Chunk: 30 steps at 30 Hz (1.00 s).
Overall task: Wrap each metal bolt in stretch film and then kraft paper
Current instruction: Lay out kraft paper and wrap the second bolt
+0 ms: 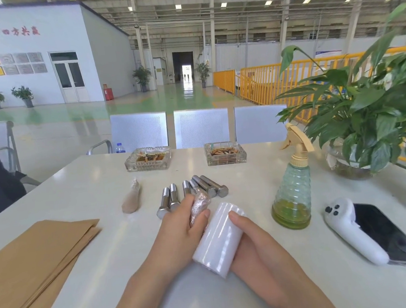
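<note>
Two glass ashtrays (pixel 147 159) (pixel 225 153) at the table's (pixel 97 186) far edge hold cigarette butts; the spray bottle (pixel 291 195) holds yellow-green liquid. The left hand (pixel 181 228) grips a film-wrapped bolt (pixel 198 206), glossy and crinkled, just before the bare bolts (pixel 193 193). The right hand (pixel 255 242) clasps the white stretch film roll (pixel 219 240), apparently from beneath

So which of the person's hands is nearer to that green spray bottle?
Right. The right hand holds the film roll just left of the spray bottle; the left hand, gripping a film-wrapped bolt, sits beyond the roll, farther from the bottle.
</note>
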Each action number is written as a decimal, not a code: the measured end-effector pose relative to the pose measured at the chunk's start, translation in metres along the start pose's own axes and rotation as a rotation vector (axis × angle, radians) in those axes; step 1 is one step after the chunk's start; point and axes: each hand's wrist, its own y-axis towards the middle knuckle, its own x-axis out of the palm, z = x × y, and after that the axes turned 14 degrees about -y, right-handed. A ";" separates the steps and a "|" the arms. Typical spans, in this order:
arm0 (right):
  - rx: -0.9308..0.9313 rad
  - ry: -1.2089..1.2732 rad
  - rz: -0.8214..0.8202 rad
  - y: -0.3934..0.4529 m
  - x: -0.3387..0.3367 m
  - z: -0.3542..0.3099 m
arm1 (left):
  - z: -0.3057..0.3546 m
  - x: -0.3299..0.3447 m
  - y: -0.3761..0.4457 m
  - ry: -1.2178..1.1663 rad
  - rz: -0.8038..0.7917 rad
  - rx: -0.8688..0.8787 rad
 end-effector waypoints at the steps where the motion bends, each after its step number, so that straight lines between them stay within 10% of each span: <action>1: -0.001 0.004 -0.014 0.001 0.000 0.000 | -0.002 0.001 0.000 0.009 -0.005 -0.021; 7: -0.032 0.081 0.057 0.003 -0.008 -0.004 | 0.002 -0.005 0.006 -0.568 -0.087 -0.410; 11: -0.011 0.098 0.089 0.001 -0.016 -0.009 | -0.001 -0.018 0.001 -0.713 -0.271 -0.363; 30: 0.025 -0.047 0.057 0.006 0.005 -0.002 | 0.009 0.009 -0.001 0.043 0.058 0.004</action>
